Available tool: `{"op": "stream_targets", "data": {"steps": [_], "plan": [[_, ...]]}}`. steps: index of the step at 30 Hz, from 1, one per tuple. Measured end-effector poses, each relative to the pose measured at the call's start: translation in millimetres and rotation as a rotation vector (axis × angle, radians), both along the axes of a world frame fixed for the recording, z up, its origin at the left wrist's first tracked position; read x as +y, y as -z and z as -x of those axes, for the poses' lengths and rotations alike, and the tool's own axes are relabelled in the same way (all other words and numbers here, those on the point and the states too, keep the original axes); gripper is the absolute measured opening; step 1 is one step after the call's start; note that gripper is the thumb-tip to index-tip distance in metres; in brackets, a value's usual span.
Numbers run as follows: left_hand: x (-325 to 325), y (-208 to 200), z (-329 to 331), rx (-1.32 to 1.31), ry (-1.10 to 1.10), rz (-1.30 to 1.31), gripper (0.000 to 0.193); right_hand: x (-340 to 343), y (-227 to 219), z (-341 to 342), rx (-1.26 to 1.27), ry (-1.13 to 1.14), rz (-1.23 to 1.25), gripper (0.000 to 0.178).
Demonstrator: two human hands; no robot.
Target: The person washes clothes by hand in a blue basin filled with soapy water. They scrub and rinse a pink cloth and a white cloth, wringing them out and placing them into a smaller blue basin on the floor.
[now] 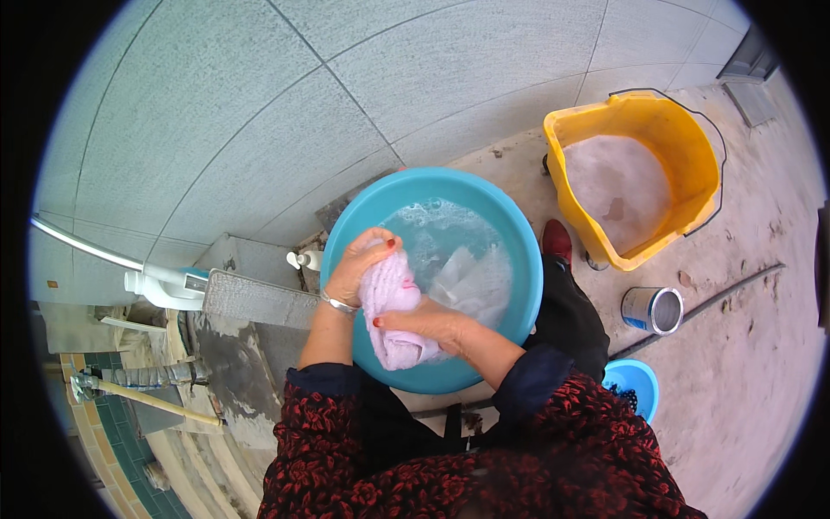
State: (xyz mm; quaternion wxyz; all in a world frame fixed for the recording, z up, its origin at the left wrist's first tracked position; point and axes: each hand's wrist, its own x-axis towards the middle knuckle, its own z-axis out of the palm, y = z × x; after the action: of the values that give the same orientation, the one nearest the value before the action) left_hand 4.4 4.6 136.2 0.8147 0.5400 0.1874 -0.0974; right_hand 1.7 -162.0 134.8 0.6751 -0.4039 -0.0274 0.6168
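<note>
Probably so it drains into the soapy water, left hand and right hand both clamp the pink cloth over the blue basin's eight o'clock side.

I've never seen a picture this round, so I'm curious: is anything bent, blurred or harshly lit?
In the head view, seams of the grey tiled wall curve and the corners go black; in that same head view, light is soft, without hard shadows; the head view also shows the textured pale pink cloth fairly crisp, without obvious motion blur.
</note>
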Motion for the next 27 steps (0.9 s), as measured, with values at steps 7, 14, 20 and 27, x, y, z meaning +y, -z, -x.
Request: {"op": "stream_targets", "data": {"steps": [7, 14, 20, 27], "plan": [[-31, 11, 2, -0.107, -0.042, -0.503, 0.009, 17, 32, 14, -0.41, 0.28, 0.205, 0.056], [-24, 28, -4, -0.09, -0.091, -0.518, 0.024, 19, 52, 13, -0.502, 0.349, 0.316, 0.06], [-1, -13, -9, -0.292, -0.011, 0.065, 0.099, -12, 8, -17, 0.185, 0.042, -0.24, 0.064], [3, -16, -3, -0.455, 0.182, 0.291, 0.075, -13, 4, -12, 0.203, 0.083, -0.386, 0.083]]}}
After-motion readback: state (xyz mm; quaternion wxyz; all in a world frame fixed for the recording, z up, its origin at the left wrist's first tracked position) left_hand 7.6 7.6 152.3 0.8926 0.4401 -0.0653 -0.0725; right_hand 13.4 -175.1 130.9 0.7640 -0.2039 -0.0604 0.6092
